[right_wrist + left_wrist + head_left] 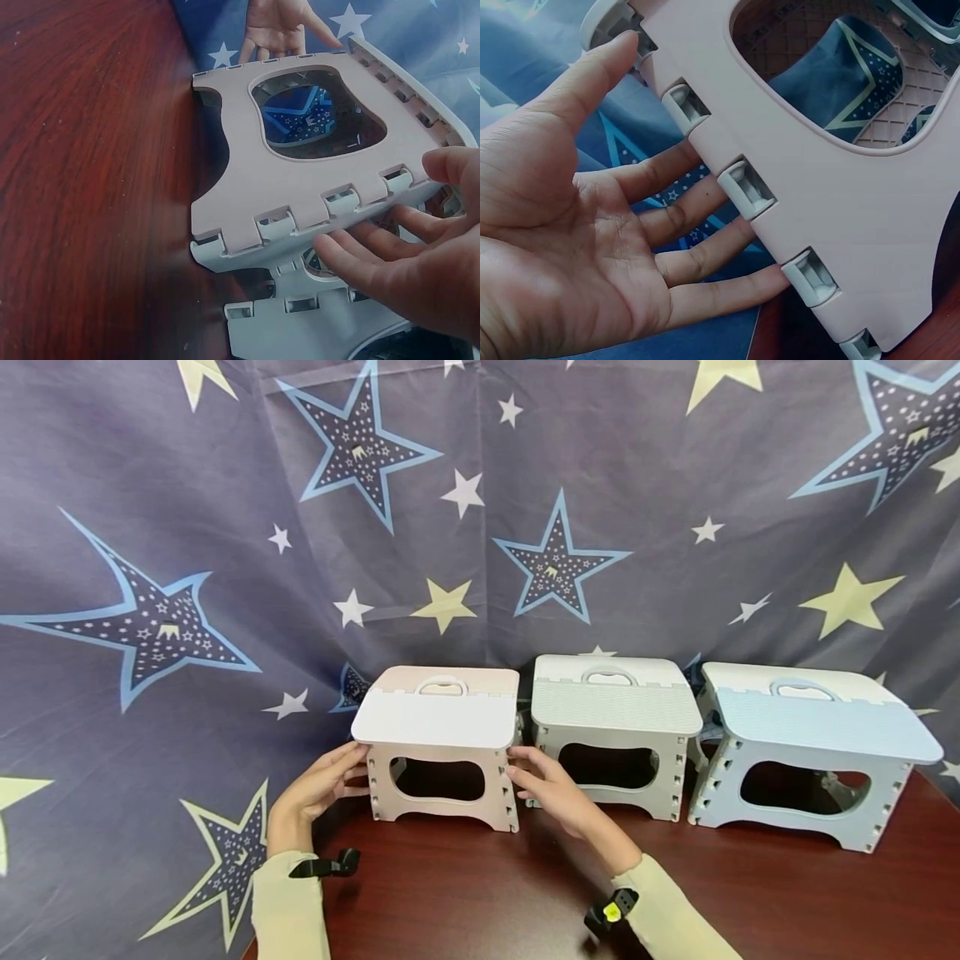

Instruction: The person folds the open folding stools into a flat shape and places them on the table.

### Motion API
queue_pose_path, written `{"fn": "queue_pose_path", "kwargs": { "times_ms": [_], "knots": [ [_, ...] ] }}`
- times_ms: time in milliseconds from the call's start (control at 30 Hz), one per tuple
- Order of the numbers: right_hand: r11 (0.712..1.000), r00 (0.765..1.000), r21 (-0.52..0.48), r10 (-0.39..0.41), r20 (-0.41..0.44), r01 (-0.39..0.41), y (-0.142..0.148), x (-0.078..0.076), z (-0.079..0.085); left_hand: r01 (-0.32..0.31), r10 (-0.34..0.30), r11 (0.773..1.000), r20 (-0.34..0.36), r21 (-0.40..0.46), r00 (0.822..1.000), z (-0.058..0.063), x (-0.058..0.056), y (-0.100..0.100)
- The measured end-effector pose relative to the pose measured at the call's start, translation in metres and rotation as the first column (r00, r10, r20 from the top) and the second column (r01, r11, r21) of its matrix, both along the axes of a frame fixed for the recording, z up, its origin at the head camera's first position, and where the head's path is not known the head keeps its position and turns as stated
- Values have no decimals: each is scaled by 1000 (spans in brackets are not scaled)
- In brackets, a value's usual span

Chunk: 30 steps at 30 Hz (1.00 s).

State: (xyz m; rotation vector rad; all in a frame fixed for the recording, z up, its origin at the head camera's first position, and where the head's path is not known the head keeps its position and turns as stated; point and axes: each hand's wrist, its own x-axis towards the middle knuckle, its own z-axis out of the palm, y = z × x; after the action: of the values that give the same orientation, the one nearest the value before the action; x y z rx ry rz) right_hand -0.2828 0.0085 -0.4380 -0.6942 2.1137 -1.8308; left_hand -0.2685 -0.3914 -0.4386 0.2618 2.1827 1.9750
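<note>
A pink and white folding step stool [433,720] stands unfolded on the table, its handle raised at the middle of the top. Against its left side rests my left hand [318,787], thumb near the top edge and fingers stretched along the hinged leg edge. My right hand [557,792] touches the opposite side, fingers extended beside the hinge slots. In the left wrist view, the left hand [607,232] shows its palm, with fingertips at the pink leg panel [802,195]. The right wrist view shows the right hand [416,262] close under the top's edge.
Right of the pink stool stands a grey-green folding stool [617,708], then a blue one [817,727], both unfolded. All stand on a dark red wooden table [465,893]. A star-patterned cloth [420,560] hangs just behind them and along the left.
</note>
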Motion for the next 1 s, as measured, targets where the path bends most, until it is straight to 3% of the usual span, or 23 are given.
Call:
{"fn": "queue_pose_path", "kwargs": {
  "times_ms": [700, 1000],
  "knots": [
    [999, 999, 6, 39, 27, -39, 5, 0, 0, 71, -71, 997, 9, -9, 997, -2, 3, -6],
    [1000, 1000, 5, -16, 26, 16, -3, -4, -5, 82, -82, 997, 4, 11, 997, -1, -1, -7]
  ]
}}
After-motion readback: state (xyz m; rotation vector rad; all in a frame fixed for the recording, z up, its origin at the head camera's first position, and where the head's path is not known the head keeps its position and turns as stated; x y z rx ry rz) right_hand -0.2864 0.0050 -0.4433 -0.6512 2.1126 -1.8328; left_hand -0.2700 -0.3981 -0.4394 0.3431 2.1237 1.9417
